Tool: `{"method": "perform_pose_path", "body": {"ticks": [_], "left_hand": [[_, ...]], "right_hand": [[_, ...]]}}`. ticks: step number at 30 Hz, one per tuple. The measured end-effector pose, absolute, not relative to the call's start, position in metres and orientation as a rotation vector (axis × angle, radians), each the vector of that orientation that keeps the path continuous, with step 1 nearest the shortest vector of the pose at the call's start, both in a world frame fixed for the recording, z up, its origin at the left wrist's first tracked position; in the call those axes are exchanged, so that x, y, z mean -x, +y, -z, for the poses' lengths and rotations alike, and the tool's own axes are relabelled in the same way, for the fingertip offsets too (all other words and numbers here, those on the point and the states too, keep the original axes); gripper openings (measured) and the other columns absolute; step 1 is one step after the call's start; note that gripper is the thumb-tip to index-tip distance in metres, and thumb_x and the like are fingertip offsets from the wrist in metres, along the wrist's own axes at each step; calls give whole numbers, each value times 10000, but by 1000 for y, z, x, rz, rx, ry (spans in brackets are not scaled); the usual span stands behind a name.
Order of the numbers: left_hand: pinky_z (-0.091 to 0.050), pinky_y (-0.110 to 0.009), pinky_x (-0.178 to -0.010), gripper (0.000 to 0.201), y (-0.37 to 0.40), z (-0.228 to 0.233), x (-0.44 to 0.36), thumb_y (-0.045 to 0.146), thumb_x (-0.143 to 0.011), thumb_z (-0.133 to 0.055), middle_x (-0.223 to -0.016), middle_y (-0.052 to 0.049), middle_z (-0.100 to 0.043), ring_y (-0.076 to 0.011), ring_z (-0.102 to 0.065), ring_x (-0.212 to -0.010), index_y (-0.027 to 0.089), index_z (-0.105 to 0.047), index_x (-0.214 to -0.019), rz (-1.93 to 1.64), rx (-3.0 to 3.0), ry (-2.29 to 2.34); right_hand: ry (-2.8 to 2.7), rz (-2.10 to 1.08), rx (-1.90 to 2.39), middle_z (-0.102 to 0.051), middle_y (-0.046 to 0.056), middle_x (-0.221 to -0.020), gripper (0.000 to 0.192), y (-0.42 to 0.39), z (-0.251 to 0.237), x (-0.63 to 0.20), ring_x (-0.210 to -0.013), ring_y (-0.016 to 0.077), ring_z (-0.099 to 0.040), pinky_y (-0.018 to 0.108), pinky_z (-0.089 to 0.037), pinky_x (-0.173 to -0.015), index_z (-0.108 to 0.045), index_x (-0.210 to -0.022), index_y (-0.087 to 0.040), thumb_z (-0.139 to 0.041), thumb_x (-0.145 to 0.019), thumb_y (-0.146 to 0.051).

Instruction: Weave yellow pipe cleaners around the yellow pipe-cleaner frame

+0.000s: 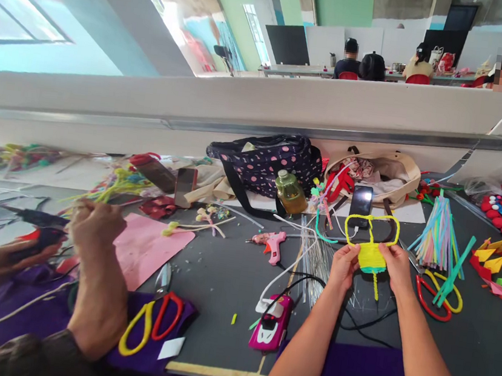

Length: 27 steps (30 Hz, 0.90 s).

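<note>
Between my two hands is a yellow pipe-cleaner figure [371, 256], with two wide loops at the top, a wrapped body with a green band and a stem hanging below. My left hand [345, 264] pinches the body's left side. On the other side, my right hand [393, 267] grips its edge near the right loop. Just behind the loops lies a phone [361, 205] with a white cable plugged in. A bundle of clear sticks [315, 263] lies left of my left hand. Scissors with red and yellow handles [441, 297] rest right of my right hand.
A co-worker's hand [95, 227] and a dark glue gun are at the left. A pink glue gun [270, 244], a magenta car-shaped power strip [271, 323], cables, more scissors [153, 316] and a bottle [290, 193] stand or lie on the dark table. Pastel pipe cleaners [440, 235] stand at right.
</note>
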<state>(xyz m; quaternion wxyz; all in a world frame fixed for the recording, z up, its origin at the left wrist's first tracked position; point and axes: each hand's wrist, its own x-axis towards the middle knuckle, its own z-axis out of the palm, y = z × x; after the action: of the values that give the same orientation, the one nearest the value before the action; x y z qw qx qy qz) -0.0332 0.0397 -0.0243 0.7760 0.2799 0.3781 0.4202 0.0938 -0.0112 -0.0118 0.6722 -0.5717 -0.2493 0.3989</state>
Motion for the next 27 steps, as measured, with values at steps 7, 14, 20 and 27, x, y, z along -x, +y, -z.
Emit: {"method": "perform_pose_path", "body": {"ticks": [7,14,20,27], "left_hand": [[-535,-272,-623,435,36,16,33,452,-668,-781,-900,-111,-739,-203,-701,-734,130,-681,-943,-845,-609,739],[-542,-316,-687,483,30,8,32,349,-584,-852,-917,-134,-742,-237,-702,-757,104,-703,-973,-793,-723,691],[-532,-325,-735,423,32,4,35,317,-577,-847,-886,-131,-743,-228,-698,-735,99,-720,-916,-743,-784,660],[-522,-299,-696,429,30,1,36,314,-581,-845,-863,-107,-741,-208,-684,-705,116,-717,-939,-662,-903,632]], "right_hand": [[-463,-936,1196,-676,11,-646,372,-13,5,-87,-570,174,-595,298,-470,-566,-674,-696,-179,-790,-583,-514],[-466,-810,1291,-674,27,-746,457,-10,9,-99,-578,146,-566,247,-407,-497,-665,-934,-169,-715,-668,-537],[-622,-243,1511,-675,85,-947,452,-16,-2,-144,-821,182,-607,285,-455,-679,-655,-1026,-157,-643,-744,-511],[-1230,-233,1781,-723,52,-900,326,-13,-43,-159,-794,200,-620,290,-420,-675,-714,-917,-217,-537,-849,-482]]}}
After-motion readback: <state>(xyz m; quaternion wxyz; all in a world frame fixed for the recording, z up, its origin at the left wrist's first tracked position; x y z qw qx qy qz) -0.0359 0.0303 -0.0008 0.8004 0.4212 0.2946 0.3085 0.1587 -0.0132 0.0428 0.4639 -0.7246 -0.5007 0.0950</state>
